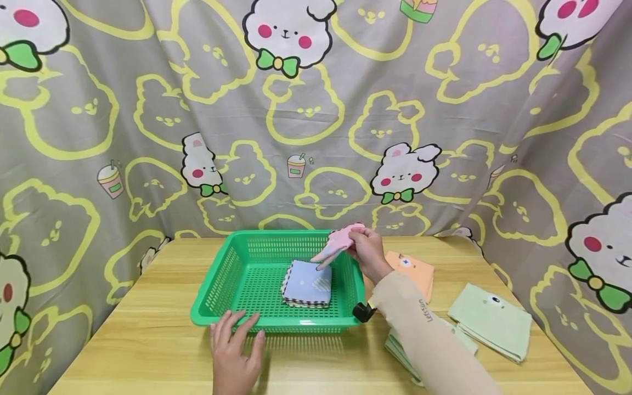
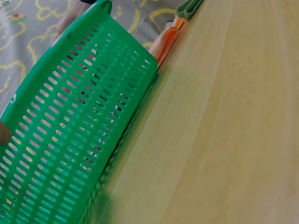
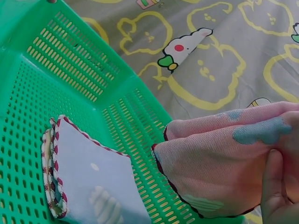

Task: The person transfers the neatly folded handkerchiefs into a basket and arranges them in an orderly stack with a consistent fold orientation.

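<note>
A green plastic basket (image 1: pixel 232 263) sits on the wooden table and holds a small stack of folded cloths, a light blue one (image 1: pixel 307 282) on top. My right hand (image 1: pixel 367 251) pinches a folded pink cloth (image 1: pixel 338 244) above the basket's right side; in the right wrist view the pink cloth (image 3: pixel 219 163) hangs over the blue cloth (image 3: pixel 93 177). My left hand (image 1: pixel 236 351) rests flat on the table with straight fingers touching the basket's front wall (image 2: pixel 70 135).
An orange cloth (image 1: pixel 413 270) lies right of the basket. Green folded cloths (image 1: pixel 491 319) lie at the table's right, with more under my right forearm. A patterned curtain (image 1: pixel 316 109) closes in the back and both sides.
</note>
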{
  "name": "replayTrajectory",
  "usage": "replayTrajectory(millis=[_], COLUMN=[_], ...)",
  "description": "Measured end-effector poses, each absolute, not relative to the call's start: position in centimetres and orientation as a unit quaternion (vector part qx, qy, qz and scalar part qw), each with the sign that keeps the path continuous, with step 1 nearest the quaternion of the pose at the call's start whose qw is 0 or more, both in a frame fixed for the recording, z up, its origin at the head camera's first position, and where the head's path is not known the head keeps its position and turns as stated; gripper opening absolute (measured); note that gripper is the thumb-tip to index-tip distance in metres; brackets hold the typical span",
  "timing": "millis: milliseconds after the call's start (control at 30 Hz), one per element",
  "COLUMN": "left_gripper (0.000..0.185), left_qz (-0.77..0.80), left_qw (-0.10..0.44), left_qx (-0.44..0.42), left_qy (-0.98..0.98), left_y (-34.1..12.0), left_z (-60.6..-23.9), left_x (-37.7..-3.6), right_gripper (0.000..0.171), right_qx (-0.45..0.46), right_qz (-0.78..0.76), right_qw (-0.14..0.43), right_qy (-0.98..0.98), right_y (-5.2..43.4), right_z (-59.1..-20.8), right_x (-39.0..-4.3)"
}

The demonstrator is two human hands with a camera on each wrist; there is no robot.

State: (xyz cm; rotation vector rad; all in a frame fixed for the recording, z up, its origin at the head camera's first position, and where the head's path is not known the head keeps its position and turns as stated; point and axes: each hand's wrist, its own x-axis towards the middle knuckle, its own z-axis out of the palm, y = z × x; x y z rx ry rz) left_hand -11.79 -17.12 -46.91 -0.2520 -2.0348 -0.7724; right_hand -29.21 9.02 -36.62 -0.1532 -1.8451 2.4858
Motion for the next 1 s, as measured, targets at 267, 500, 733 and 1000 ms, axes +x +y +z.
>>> replayTrajectory(millis=[267,500,733,1000], left_gripper=[0.03,0.03,0.029,0.03], left_qz=[-0.315,-0.316,-0.317,-0.316], left_qw=[0.459,0.456,0.454,0.465], left_qx=[-0.104,-0.101,-0.102,-0.105], left_qy=[-0.824,-0.826,-0.826,-0.82], left_y=[-17.2,-17.1,-17.1,-17.2], left_z=[-46.9,-47.0,-46.8,-47.1], left_x=[-11.8,-11.8,-11.8,-11.8], right_gripper=[0.017,0.014,0.017,0.019], right_qx=[-0.067,-0.062,-0.054,-0.056], right_qz=[0.801,0.811,0.802,0.795], right_qw=[0.026,0.028,0.021,0.016], right_qy=[-0.594,-0.58,-0.595,-0.604], right_y=[8.5,7.9,7.7,7.5], right_z=[-37.1,-37.5,-37.6,-37.9], right_x=[-29.6,-29.8,-29.6,-29.6])
